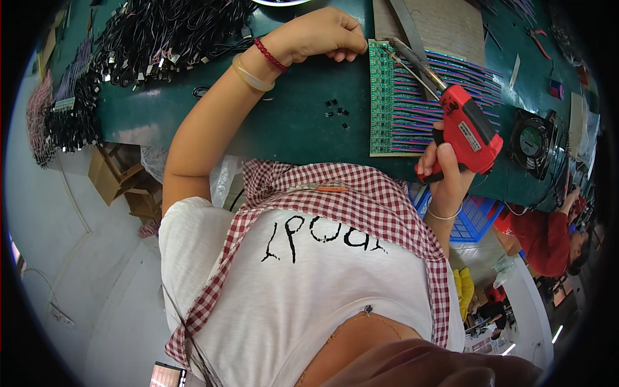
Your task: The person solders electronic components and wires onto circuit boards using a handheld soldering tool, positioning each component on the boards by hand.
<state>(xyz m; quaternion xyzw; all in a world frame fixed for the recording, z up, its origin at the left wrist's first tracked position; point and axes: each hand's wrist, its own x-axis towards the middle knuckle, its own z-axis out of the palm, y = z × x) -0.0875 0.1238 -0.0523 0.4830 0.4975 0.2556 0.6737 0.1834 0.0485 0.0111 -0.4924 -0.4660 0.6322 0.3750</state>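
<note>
The right hand (445,169) gripped a red soldering gun (465,126), its tip pointing far-left over the board (400,109); the left hand (319,35), curled, pinched the board's far-left corner.

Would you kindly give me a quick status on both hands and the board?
Right hand gripping red soldering gun, tip on green circuit board. Left hand curled at board's top corner. Small black components loose nearby.

I see the circuit board panel (412,103) on the table (296,122), small loose components (336,111) just left of it, the cable pile (161,39) far left, a fan (534,140) right.
</note>
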